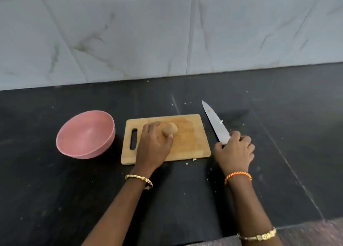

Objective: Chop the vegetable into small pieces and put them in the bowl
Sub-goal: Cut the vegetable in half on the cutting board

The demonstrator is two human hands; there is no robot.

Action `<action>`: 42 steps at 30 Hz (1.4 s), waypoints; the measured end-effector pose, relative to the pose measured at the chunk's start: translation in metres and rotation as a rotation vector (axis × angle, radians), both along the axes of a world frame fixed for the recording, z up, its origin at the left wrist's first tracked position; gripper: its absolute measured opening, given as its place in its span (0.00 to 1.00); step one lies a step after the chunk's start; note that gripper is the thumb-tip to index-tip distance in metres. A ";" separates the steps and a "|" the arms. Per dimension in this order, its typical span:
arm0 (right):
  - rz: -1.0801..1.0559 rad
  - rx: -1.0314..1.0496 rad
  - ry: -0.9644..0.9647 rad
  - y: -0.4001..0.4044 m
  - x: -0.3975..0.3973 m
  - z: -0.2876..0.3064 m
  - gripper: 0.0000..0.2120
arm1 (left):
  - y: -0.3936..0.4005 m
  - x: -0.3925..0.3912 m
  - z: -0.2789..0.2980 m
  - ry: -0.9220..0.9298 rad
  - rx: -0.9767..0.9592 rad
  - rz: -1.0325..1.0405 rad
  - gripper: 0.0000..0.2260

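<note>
Down in the middle of the frame sits the wooden cutting board on the dark bench, its handle slot toward the left. On the board's upper middle rests the vegetable, a round brown lump that looks like a potato, whole and uncut. The left hand comes in from the lower centre and lies over the board, thumb tip touching the vegetable's near side and the index finger curling round its left side; the grip is a light pinch on the vegetable, steadying it against the wood.

Over to the right of the board, the right hand is clenched round the handle of the knife. The handle itself is hidden inside the fist. The blade points up and to the left in the frame, lying just beside the board's right edge, with a speck or two stuck to the steel. Whether the blade rests on the bench or hangs a little above it, I cannot tell.

At the left of the frame, just beside the board, stands the pink bowl, with nothing in it. Small pale crumbs are scattered over the bench around the board. A grey marbled wall fills the upper half of the frame.
</note>
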State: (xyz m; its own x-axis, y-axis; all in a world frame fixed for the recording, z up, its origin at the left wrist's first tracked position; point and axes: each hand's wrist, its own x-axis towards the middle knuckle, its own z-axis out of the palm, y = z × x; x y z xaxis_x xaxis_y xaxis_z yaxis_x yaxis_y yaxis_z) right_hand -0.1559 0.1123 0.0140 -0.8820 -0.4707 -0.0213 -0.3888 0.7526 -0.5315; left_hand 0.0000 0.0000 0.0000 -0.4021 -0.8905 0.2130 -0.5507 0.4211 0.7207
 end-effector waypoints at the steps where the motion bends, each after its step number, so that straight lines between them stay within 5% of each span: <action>1: -0.018 0.112 -0.043 0.003 -0.004 -0.001 0.17 | -0.002 0.000 -0.002 -0.018 0.039 -0.012 0.26; 4: 0.003 0.223 -0.070 0.009 -0.010 -0.009 0.16 | -0.007 0.002 -0.010 -0.047 0.077 -0.030 0.30; 10: 0.063 0.123 -0.036 0.007 -0.007 -0.021 0.13 | -0.009 0.000 -0.026 -0.065 0.040 -0.022 0.28; 16: 0.070 -0.191 -0.059 0.013 0.003 -0.018 0.15 | -0.014 -0.002 -0.023 -0.124 0.048 -0.012 0.28; 20: 0.102 -0.489 -0.221 0.008 0.020 -0.001 0.06 | -0.020 -0.005 -0.018 -0.203 0.072 -0.025 0.27; 24: 0.184 -0.615 -0.259 -0.006 0.034 -0.002 0.14 | -0.035 -0.007 -0.011 -0.243 0.148 -0.135 0.29; 30: 0.277 -0.592 -0.310 -0.055 0.033 0.005 0.09 | -0.049 -0.005 -0.003 -0.288 0.156 -0.300 0.25; 36: 0.346 -0.510 -0.319 -0.078 0.029 0.012 0.07 | -0.032 -0.011 -0.010 -0.145 0.065 -0.126 0.23; 42: 0.369 -0.356 -0.308 -0.054 0.027 0.006 0.16 | -0.038 -0.003 -0.006 -0.165 0.134 -0.210 0.28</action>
State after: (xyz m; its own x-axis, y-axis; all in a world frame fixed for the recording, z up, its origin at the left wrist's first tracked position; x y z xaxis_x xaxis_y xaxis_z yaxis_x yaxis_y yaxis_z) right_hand -0.1291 0.0582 0.0197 -0.6374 -0.7698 -0.0346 -0.3785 0.3519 -0.8561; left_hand -0.0032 -0.0384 -0.0064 -0.6000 -0.7998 0.0159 -0.5756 0.4455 0.6857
